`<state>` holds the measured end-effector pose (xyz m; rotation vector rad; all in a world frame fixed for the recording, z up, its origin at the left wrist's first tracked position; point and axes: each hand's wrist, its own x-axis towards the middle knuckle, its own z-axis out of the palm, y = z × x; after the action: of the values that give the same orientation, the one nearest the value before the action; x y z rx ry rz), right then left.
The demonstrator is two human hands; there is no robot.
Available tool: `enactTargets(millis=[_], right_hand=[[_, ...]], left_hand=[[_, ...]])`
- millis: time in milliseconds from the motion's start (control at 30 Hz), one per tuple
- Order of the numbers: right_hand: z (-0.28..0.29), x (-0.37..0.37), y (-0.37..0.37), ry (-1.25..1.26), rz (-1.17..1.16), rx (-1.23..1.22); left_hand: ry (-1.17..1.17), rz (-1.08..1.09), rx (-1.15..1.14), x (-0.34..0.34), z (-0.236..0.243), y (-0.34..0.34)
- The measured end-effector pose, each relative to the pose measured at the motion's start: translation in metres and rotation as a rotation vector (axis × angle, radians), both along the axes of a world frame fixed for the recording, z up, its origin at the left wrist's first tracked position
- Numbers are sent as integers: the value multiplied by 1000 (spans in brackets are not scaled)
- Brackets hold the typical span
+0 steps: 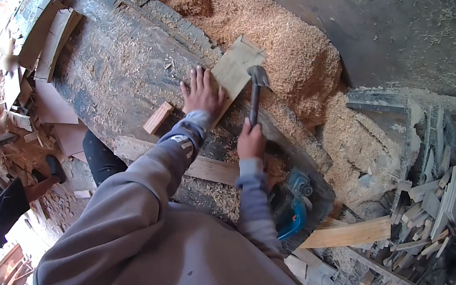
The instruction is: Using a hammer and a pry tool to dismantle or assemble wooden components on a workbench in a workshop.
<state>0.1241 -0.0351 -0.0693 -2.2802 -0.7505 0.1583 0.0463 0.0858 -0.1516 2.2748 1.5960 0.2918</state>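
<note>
My right hand [252, 142] is wrapped round the handle of a hammer [254, 104]. The hammer's metal head is over the right edge of a pale flat board [238, 63], though I cannot tell whether it touches. My left hand [203, 93] lies with fingers spread at the board's left side, its thumb side over the board. Board and hand are on a dark, worn workbench [115, 65] strewn with shavings. A short wooden block [158, 118] sits just left of my left forearm.
A blue power planer [293, 203] stands right of my right forearm. Under my arms runs a long plank [209, 169]. Wood shavings [290, 51] heap up behind the bench. Curved wood pieces [53, 43] lie at the left, offcuts [433, 205] at the right. Another person [6, 203] is at lower left.
</note>
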Motion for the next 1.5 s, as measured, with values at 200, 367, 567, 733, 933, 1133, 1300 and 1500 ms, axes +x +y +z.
enactTargets(millis=[200, 367, 567, 733, 933, 1133, 1300, 1500], right_hand=[[1, 8, -1, -54, -43, 310], [-5, -2, 1, 76, 17, -325], [0, 4, -5, -11, 31, 109], [-9, 2, 0, 20, 14, -286], [-3, 17, 8, -118, 139, 134], [2, 10, 17, 28, 59, -360], [1, 41, 23, -234, 137, 8], [7, 31, 10, -42, 184, -351]], left_hand=[[-42, 12, -27, 0, -2, -3], [-106, 31, -2, 2, -5, -1], [-71, 44, -18, 5, -5, -11], [-61, 53, 81, 7, -6, -9], [-57, 69, -12, 9, -3, -16], [1, 88, 64, 13, -4, -11], [-2, 95, 4, 15, -7, -7], [-56, 93, 75, 13, -8, -9]])
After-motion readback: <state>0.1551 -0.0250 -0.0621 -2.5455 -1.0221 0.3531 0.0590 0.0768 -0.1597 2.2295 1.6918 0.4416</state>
